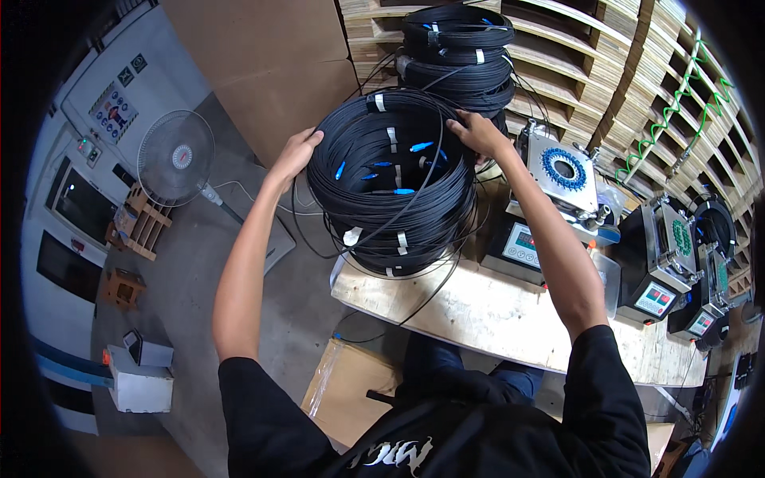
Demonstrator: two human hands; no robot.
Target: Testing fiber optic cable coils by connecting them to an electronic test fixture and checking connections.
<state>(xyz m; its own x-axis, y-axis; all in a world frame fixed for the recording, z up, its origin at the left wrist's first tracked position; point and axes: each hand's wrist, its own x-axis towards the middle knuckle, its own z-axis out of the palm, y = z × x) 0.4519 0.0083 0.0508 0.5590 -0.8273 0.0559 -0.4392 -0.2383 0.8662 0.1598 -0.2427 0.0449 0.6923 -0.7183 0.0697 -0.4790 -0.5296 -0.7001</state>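
Observation:
A tall stack of black cable coils (374, 211) stands at the left end of the wooden bench, bound in places with white tape. Blue connectors (405, 191) show inside its round hollow. My left hand (299, 154) grips the upper left rim of the stack, thumb on top. On the far right side of the rim, my right hand (480, 135) holds the coil with its thumb over the edge; some of its fingers are hidden. A loose cable loop hangs down the front left of the stack.
Behind stands another stack of black coils (456, 80) against wooden pallets (558, 48). To the right, the bench (446, 307) carries a machine with a ring of blue parts (564, 170) and others beyond. A standing fan (177, 158) and flat cardboard (351, 390) are on the floor.

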